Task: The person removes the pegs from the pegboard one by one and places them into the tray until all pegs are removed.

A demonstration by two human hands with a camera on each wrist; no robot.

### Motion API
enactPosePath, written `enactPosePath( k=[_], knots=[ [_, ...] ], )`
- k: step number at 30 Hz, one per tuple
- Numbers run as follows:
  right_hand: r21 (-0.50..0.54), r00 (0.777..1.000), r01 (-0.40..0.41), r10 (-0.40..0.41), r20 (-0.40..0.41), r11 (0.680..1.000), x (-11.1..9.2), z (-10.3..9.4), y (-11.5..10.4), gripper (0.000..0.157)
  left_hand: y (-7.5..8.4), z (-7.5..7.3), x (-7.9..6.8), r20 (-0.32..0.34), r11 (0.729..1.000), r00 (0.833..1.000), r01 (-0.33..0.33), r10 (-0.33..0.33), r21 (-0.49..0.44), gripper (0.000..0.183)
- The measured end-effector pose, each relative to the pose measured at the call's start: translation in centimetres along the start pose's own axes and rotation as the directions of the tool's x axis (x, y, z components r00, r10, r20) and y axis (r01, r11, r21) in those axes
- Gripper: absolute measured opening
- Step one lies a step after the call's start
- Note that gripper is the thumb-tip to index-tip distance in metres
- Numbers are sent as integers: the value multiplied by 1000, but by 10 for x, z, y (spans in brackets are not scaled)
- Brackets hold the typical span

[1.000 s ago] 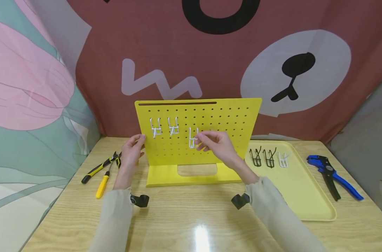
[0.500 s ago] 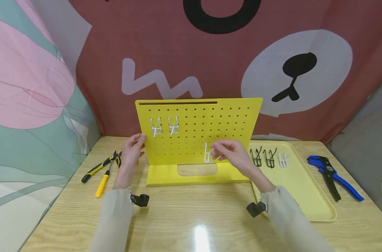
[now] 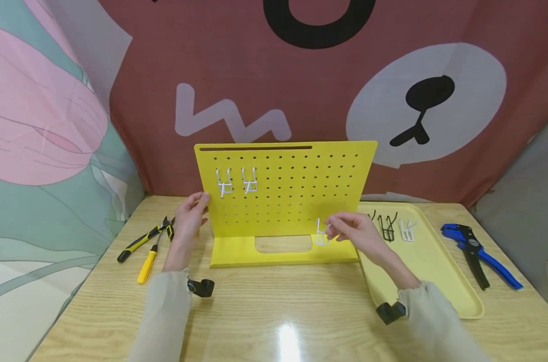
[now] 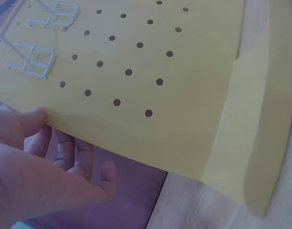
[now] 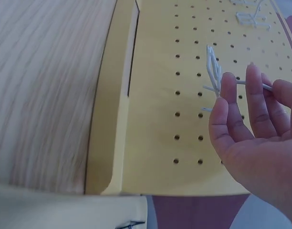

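Pinched by its prong (image 5: 241, 82) in the nearly closed right grip (image 3: 356, 234): white hook (image 3: 320, 234), just leftward of it, long axis near upright, before the yellow board (image 3: 274, 229). Held at one edge in the left grip (image 3: 190, 216), well apart leftward: the same board.

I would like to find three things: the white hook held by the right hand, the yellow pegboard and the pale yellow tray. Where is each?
Held white hook (image 3: 319, 233), head view: on its wire frame.
Yellow pegboard (image 3: 285, 191), head view: on its panel, between holes.
Tray (image 3: 430, 266), head view: on its bare floor.
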State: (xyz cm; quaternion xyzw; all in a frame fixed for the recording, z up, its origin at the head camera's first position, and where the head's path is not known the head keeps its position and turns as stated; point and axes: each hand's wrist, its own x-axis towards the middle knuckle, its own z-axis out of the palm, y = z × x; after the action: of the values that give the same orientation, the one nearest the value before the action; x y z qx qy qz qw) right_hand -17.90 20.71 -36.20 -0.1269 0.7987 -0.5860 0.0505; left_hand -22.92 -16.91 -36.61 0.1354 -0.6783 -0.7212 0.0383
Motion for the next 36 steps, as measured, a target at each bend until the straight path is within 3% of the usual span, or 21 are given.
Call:
enactPosePath(
  k=[15,27,36],
  knots=[
    [-15,999,-29,28,-43,999,-28,-36,20,31,-2,-2,-1,31,999,999,-35,35,1,39],
    [-140,994,-97,88,-70,985,-51,-61,48,39,-3,-1,0,29,1000,999,-23,23,-5,35],
    [-146,990,-113,99,-101,983,-65,-81,65,37,0,-1,-2,36,1000,999,-24,24,-5,35]
  ],
)
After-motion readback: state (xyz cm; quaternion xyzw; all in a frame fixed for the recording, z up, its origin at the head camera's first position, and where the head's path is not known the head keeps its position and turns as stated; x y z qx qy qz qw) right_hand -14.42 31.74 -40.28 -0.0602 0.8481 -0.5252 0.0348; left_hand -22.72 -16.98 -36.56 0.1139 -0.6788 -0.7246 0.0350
